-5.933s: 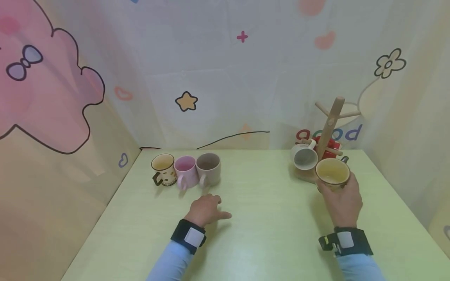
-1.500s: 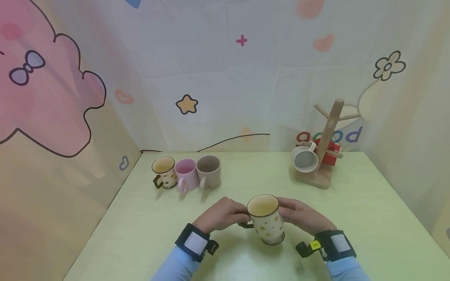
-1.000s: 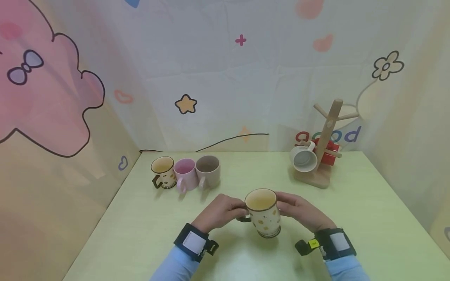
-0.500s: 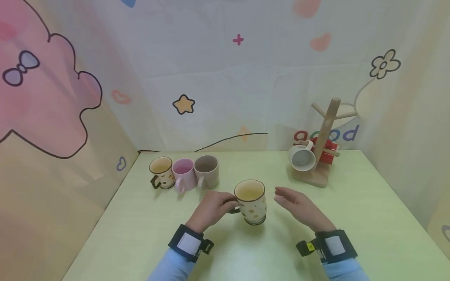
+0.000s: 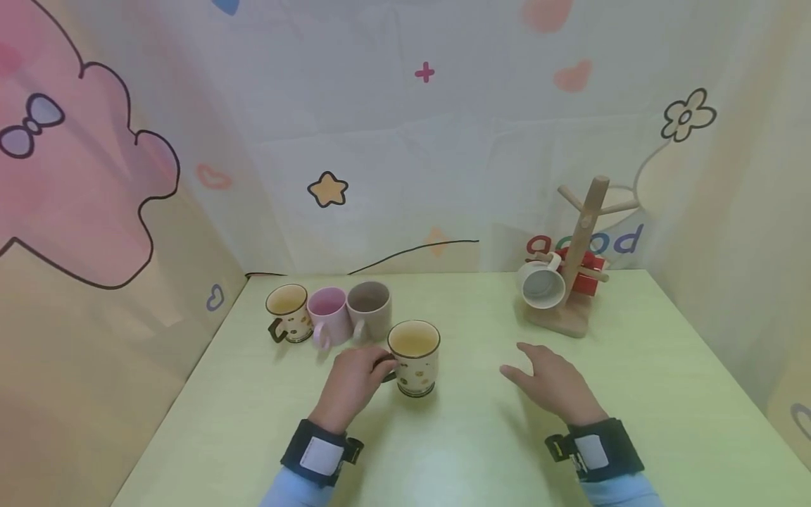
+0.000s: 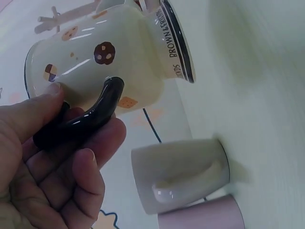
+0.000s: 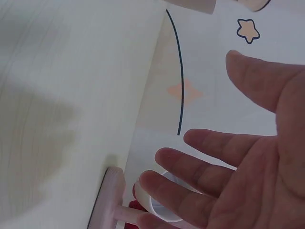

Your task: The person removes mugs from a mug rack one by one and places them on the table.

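My left hand (image 5: 352,384) grips the dark handle of a cream mug (image 5: 416,360) with a brown rim and cookie prints. In the left wrist view the thumb and fingers pinch that black handle (image 6: 90,119), and the mug is held just off the table. My right hand (image 5: 557,382) hovers over the table with fingers spread, holding nothing. Behind the held mug stand a grey mug (image 5: 370,310), a pink mug (image 5: 331,317) and another patterned cream mug (image 5: 290,315), side by side, handles toward me.
A wooden mug tree (image 5: 579,246) stands at the back right, a white mug (image 5: 541,285) hanging tilted on one lower peg. Something red (image 5: 589,274) is partly hidden behind its post. A printed cloth (image 5: 405,162) backs the pale table (image 5: 481,451).
The cream mug came away from the mug tree and both hands held it. The right hand then let go, and the left carried it leftward toward the row of mugs.
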`<state>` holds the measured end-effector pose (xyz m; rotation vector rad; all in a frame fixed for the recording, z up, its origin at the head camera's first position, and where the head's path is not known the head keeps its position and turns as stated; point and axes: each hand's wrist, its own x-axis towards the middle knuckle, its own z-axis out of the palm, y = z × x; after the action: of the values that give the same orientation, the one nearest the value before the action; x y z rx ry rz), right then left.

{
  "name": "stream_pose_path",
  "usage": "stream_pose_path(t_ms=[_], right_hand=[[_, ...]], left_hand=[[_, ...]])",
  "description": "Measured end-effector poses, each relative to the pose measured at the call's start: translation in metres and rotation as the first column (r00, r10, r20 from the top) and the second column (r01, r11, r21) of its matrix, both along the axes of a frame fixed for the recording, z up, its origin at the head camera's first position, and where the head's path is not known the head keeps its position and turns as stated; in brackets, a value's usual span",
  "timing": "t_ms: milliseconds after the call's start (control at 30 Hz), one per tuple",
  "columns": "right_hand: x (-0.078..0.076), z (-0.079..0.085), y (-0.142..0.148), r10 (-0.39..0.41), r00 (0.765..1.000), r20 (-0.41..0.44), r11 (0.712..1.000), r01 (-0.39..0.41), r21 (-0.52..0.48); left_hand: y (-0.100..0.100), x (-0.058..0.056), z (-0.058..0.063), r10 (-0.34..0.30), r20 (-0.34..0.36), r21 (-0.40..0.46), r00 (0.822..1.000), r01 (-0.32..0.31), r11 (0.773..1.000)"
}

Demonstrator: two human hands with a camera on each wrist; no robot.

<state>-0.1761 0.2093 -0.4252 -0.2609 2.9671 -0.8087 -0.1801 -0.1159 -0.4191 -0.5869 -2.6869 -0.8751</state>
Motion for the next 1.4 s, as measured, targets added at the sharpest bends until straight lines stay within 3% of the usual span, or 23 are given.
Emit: stream_pose_path(t_ms=[300,500,700,867,1167,1400], right_hand=[[0.002,-0.001,0.003,-0.014,1.000,-0.007,1.000,0.014,0.017],[0.003,0.002,0.005,-0.024,1.000,-0.004,0.999,0.024,0.042],[0.003,0.004,0.006,-0.025,0.999,-0.029,0.997,0.027,0.076],[0.003,0.002,0.006,-0.021,0.999,-0.043,0.995,0.025,0.100],[0.002,0.001,0.006,-0.057,0.998,0.014,0.987,0.055,0.153],[0.001,0.000,0.006,-0.054,0.998,0.030,0.985,0.048,0.168]], left_hand=[[-0.028,0.010,0.003,0.119,-0.005,0.029,0.993,-0.119,0.992],[-0.047,0.016,0.007,0.208,-0.035,0.016,0.977,-0.208,0.978],[-0.064,0.021,0.010,0.265,-0.045,0.028,0.963,-0.264,0.964],[-0.075,0.027,0.010,0.303,-0.093,0.050,0.948,-0.300,0.953],[-0.099,0.036,0.011,0.383,-0.138,0.071,0.913,-0.377,0.924],[-0.118,0.038,0.009,0.446,-0.245,0.075,0.861,-0.441,0.894]])
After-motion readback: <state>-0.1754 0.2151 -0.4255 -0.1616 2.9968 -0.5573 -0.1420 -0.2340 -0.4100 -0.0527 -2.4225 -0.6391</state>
